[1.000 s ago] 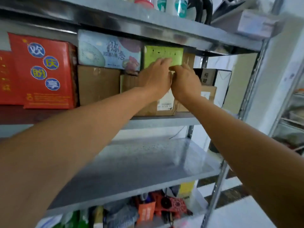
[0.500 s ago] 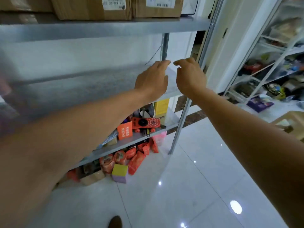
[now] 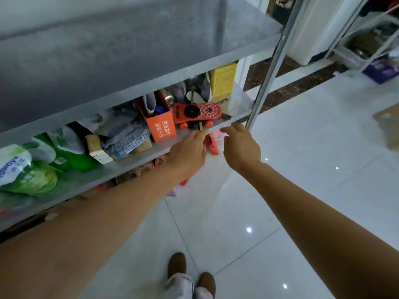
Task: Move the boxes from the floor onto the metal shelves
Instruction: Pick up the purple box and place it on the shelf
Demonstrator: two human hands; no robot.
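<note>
Two empty hands are hovering low before the metal shelves (image 3: 129, 50): the left hand (image 3: 187, 156) is lying loosely spread, the right hand (image 3: 241, 147) likewise, neither gripping anything. What looks like a cardboard box (image 3: 387, 128) is sitting on the floor (image 3: 280, 190) far right; turning there and taking both sides is looking wisest.
</note>
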